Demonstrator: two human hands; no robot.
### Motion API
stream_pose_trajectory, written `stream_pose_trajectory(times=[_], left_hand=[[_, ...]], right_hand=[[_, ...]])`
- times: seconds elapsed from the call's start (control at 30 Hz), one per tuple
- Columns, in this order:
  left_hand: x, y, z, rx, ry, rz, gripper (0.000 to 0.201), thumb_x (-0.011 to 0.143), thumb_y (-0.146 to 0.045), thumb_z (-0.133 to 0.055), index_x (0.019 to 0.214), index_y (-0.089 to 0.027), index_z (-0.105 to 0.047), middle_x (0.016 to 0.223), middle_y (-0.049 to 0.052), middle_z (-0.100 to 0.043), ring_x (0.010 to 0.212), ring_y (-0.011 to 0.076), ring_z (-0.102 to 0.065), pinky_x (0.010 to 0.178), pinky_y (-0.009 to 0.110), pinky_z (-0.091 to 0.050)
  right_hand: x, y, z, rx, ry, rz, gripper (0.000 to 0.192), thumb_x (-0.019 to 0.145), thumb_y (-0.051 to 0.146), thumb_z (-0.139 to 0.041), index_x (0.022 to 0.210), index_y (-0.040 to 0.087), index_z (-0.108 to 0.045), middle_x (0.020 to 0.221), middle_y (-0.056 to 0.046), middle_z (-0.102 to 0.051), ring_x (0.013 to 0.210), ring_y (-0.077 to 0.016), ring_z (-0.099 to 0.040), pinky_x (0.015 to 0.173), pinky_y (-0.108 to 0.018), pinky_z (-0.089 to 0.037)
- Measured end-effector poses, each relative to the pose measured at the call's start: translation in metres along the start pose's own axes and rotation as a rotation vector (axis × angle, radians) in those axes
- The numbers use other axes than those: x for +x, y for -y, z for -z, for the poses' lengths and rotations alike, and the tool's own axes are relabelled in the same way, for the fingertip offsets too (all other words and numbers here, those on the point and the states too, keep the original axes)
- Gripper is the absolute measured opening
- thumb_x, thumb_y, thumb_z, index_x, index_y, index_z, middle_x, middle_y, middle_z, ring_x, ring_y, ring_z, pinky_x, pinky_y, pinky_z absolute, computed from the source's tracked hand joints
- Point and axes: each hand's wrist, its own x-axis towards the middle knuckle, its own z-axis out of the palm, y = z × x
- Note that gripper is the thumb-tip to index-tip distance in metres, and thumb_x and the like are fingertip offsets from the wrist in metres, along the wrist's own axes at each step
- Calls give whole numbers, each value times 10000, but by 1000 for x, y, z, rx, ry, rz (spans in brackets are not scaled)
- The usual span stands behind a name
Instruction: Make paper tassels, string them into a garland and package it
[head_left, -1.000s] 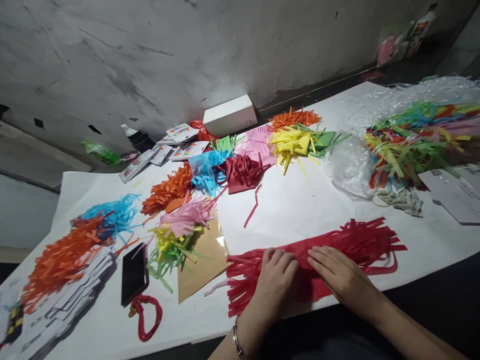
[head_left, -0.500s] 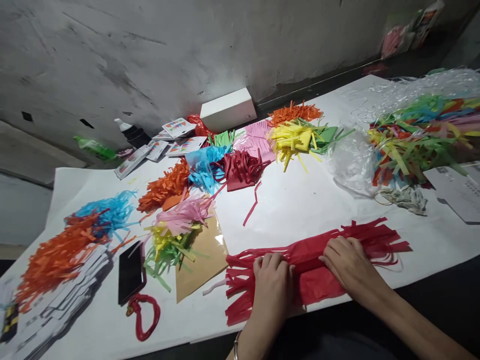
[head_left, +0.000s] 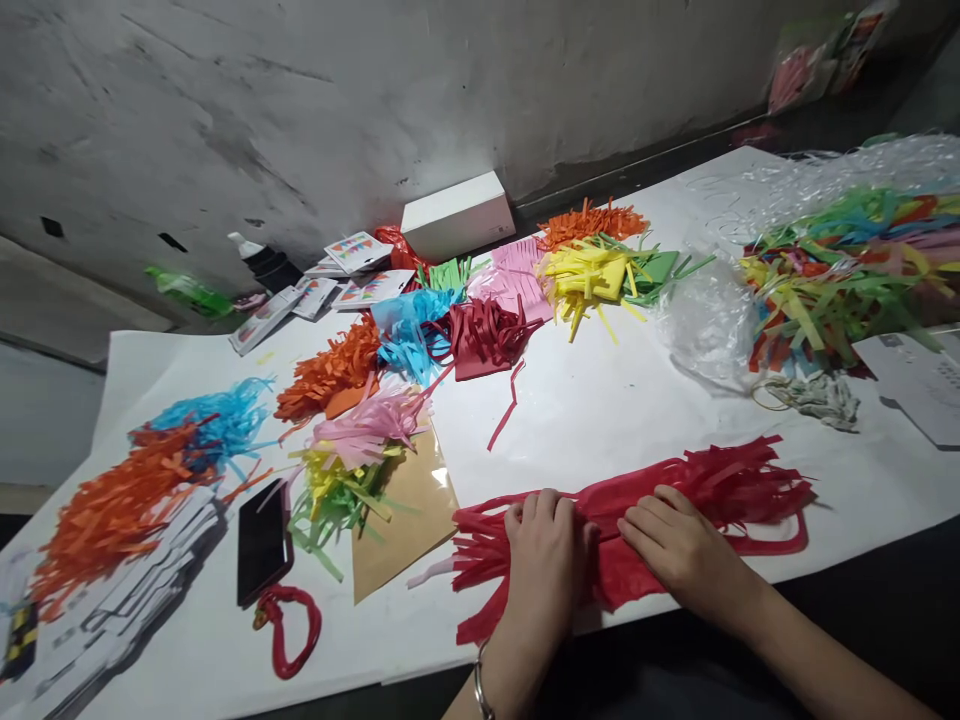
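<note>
Head view: left hand [head_left: 544,545] and right hand [head_left: 671,545] press flat, fingers loosely spread, on red fringed paper [head_left: 720,485] across the desk [head_left: 600,400].

A white-papered table [head_left: 600,400] carries fringed paper bundles — a long red fringe [head_left: 675,500] at the near edge, orange [head_left: 112,510], blue [head_left: 217,420], pink [head_left: 367,425] and yellow [head_left: 585,275] clusters — plus a black phone [head_left: 262,540], a white box [head_left: 457,215] and crumpled clear plastic [head_left: 701,320].

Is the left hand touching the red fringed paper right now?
Touching. The head view shows the left hand pressed flat on the red fringed paper, its fingers lying across the sheet's middle with no gap.
</note>
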Motion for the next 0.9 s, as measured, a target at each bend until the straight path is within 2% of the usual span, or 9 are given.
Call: stream_pose_trajectory(times=[0.07, 0.13, 0.27, 0.37, 0.43, 0.53, 0.63, 0.8, 0.9], left_hand=[[-4, 2, -1, -34, -110, -133, 273, 846, -278, -770, 1097, -243, -668, 1194, 81, -692, 1082, 294, -598, 1026, 555, -352], [-7, 4, -4, -52, -167, -294, 273, 859, -222, -758, 1106, -270, -652, 1236, 55, -687, 1136, 284, -577, 1115, 576, -258], [-10, 6, -9, -115, -156, -428, 91, 945, -145, -642, 960, -235, -638, 1016, 10, -716, 1020, 215, -587, 1096, 485, -292], [-10, 8, -12, -136, -130, -451, 93, 940, -119, -630, 928, -212, -628, 943, 7, -700, 943, 199, -576, 1029, 446, -340], [-11, 11, -14, -138, -114, -445, 99, 918, -124, -663, 889, -209, -622, 902, -4, -691, 900, 193, -568, 996, 430, -348], [-13, 13, -17, -162, -135, -402, 104, 908, -161, -698, 864, -216, -621, 870, -23, -690, 867, 187, -562, 959, 412, -346], [-15, 10, -18, -171, -163, -295, 94, 919, -150, -672, 866, -214, -628, 899, -15, -700, 863, 191, -570, 916, 410, -354], [-9, -5, -11, -38, -87, -107, 82, 864, -145, -688, 810, -198, -657, 917, 37, -690, 885, 244, -584, 877, 457, -386], [-3, -10, -8, 19, -32, -61, 70, 835, -153, -703, 785, -196, -681, 915, 54, -692, 894, 268, -593, 861, 482, -406]], right_hand=[[0, -1, 0, 9, 7, -14, 310, 990, 37, -415, 922, 138, -699, 815, -61, -672, 807, -196, -567, 968, -406, -385], [0, -1, 1, 18, 9, -31, 305, 1005, 71, -423, 894, 155, -695, 800, -49, -662, 777, -186, -563, 936, -398, -392], [3, 5, 1, 0, -3, -30, 260, 1018, 118, -437, 1044, 141, -695, 880, -70, -685, 824, -208, -577, 937, -421, -380], [2, 8, 0, -9, 20, -10, 334, 1001, 49, -379, 924, 147, -689, 791, -47, -648, 765, -195, -546, 955, -414, -378], [-3, 3, 3, 4, 26, -13, 369, 999, 38, -358, 838, 161, -666, 766, -38, -631, 756, -186, -538, 972, -403, -379], [-14, -10, 11, 24, 8, -60, 358, 1021, 70, -353, 900, 172, -674, 873, -55, -669, 873, -199, -579, 1018, -418, -366], [-21, -20, 16, 16, 7, -151, 296, 1042, 144, -399, 937, 188, -672, 949, -60, -677, 966, -217, -593, 1033, -440, -352], [-11, -14, 14, -85, 34, -348, 264, 1012, 168, -449, 840, 174, -649, 955, -103, -663, 953, -268, -585, 1000, -517, -348], [-5, -8, 13, -132, 31, -411, 232, 994, 171, -474, 848, 158, -653, 960, -132, -664, 954, -291, -587, 998, -547, -347]])
